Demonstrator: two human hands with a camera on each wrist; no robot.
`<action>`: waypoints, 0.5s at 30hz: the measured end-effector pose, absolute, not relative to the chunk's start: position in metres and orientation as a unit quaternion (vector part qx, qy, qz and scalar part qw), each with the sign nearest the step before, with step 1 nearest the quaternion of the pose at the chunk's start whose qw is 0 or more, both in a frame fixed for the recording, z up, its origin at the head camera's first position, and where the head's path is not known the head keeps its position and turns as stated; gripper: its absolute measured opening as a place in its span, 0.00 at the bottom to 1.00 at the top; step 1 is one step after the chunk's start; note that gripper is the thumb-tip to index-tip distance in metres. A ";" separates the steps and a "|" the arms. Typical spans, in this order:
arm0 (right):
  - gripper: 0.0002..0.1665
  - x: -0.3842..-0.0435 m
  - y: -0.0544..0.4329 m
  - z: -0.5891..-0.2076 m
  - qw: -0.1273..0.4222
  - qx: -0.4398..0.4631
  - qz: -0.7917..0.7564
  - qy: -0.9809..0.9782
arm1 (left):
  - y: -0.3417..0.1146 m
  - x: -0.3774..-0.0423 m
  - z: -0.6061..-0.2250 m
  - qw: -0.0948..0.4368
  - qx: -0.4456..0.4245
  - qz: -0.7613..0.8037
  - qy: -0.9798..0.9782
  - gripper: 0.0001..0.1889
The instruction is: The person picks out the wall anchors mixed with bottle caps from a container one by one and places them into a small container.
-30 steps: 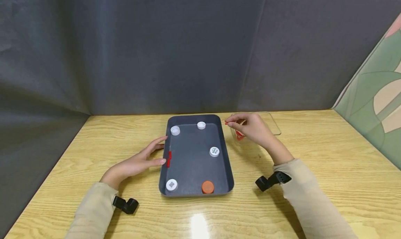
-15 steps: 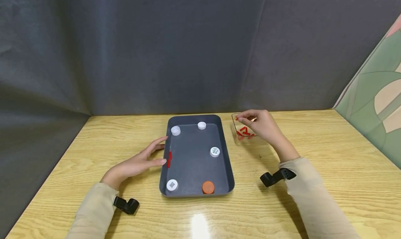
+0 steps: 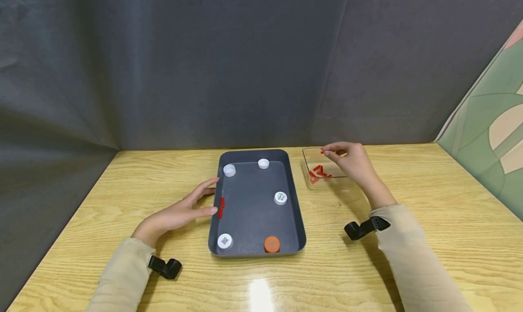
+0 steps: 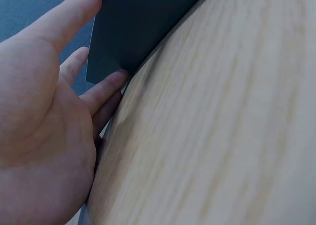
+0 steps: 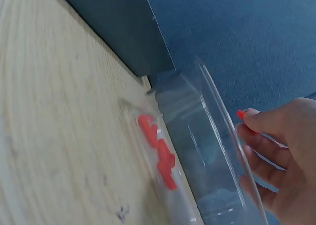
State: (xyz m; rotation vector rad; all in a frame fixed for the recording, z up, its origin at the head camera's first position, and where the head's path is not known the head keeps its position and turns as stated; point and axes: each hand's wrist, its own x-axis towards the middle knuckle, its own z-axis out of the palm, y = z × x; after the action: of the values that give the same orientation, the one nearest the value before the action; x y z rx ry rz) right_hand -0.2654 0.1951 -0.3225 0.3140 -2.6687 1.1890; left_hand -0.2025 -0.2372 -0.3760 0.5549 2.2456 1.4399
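My left hand point(image 3: 180, 214) lies with spread, nearly straight fingers against the left side of a dark grey tray point(image 3: 250, 216). The left wrist view has its fingertips at the tray's outer wall. Between thumb and forefinger, my right hand point(image 3: 350, 161) pinches a small red strip point(image 5: 240, 114) above a clear plastic box point(image 5: 210, 136). Inside that box lie several red strips point(image 3: 321, 172), gathered toward its near left corner. Two more red strips point(image 3: 221, 208) lie end to end along the tray's left inner wall.
In the tray are two white caps at the far end, a printed white cap point(image 3: 280, 198) at right, another white cap point(image 3: 224, 241) near left and an orange cap point(image 3: 271, 244) near right. A dark curtain point(image 3: 229, 66) stands behind the wooden table point(image 3: 135, 185).
My right hand, pinching a red strip, has moved right from near the tray's far right edge to above the clear box, uncovering the strips inside. My left hand has stayed put.
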 end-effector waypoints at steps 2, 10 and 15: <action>0.15 -0.266 0.198 -0.324 0.107 0.101 0.397 -0.906 | -0.237 -0.203 -0.376 0.207 0.199 0.516 0.807 0.41; 0.14 -0.269 0.202 -0.329 0.112 0.100 0.386 -0.910 | -0.238 -0.203 -0.376 0.207 0.202 0.518 0.805 0.40; 0.13 -0.269 0.203 -0.330 0.122 0.097 0.379 -0.912 | -0.238 -0.203 -0.375 0.207 0.198 0.517 0.807 0.40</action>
State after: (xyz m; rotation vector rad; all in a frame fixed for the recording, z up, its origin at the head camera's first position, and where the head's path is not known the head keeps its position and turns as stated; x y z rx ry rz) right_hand -0.2695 0.2025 -0.3298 0.2836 -2.6625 1.1060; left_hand -0.2032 -0.2375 -0.3752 0.5515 2.2468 1.4400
